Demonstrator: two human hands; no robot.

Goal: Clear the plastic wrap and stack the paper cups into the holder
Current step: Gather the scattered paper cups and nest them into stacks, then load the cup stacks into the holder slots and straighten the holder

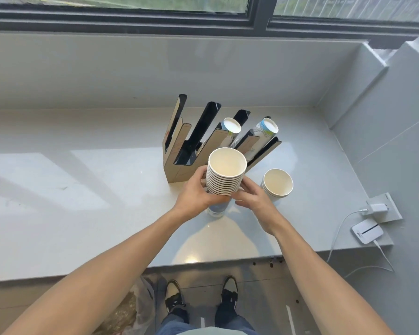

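**Cup stack held upright in both hands, holder slots just behind it**

Starting big: the worktop (82, 189) is a pale slab under the window, mostly bare, so there's room to work. The holder (179, 165) sits mid-worktop with its channels leaning back and fanned out. I'd say that tilt is so cups slide in mouth-up and stay put. 2 of the right-hand channels already carry cups (266, 128), and the left ones look empty from here.

The main cup stack (226, 175) is right in front of the holder, mouth toward me, rims nested tight. A shorter stack (277, 182) stands on the worktop just to its right, probably parked for later. On the floor I see crinkly plastic wrap (128, 308) by my feet, so the unwrapping looks done.

Hands: left hand (194, 189) wraps the stack's left side, fingers curled round the rims, so that grip is closed on it. Right hand (254, 197) touches the lower right side with fingertips, looser, more steadying than squeezing. Both forearms reach straight forward, wrists slightly bent inward.
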